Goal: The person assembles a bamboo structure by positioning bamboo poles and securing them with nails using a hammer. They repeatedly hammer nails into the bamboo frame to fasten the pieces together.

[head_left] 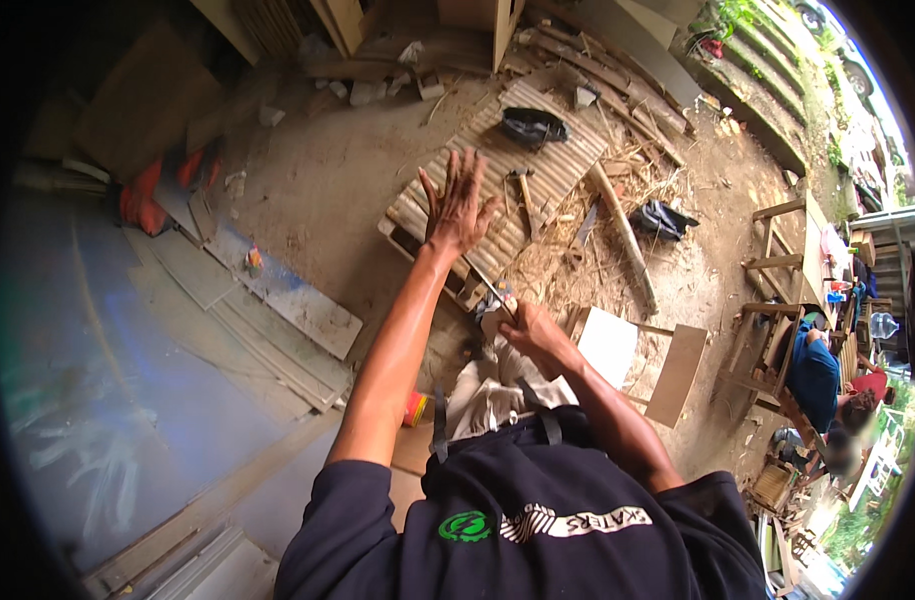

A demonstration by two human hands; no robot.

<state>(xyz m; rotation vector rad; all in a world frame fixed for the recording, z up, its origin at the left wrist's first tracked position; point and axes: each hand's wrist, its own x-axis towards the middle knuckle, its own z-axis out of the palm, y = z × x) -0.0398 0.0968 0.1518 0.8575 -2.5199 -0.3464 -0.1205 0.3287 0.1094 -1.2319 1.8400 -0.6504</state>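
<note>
A panel of bamboo slats [563, 190] lies in front of me, raised at its near end. My left hand [460, 205] is over its left part, fingers stretched out and holding nothing; whether the palm touches the slats I cannot tell. My right hand [533, 332], close to my lap, is closed around a tool with a thin metal shaft or blade [492, 291]; its exact kind is unclear. The metal points toward the panel's near edge. A hammer [526, 200] rests on the slats, right of my left hand. Farther up the panel sits a black bag [535, 126].
A bamboo pole [624, 240] lies right of the panel among shavings, near another black bag [663, 219] and a flat pointed blade [585, 227]. Boards [313, 308] lie at left. Wooden frames [778, 260] stand at right, with another person [863, 400] beyond them.
</note>
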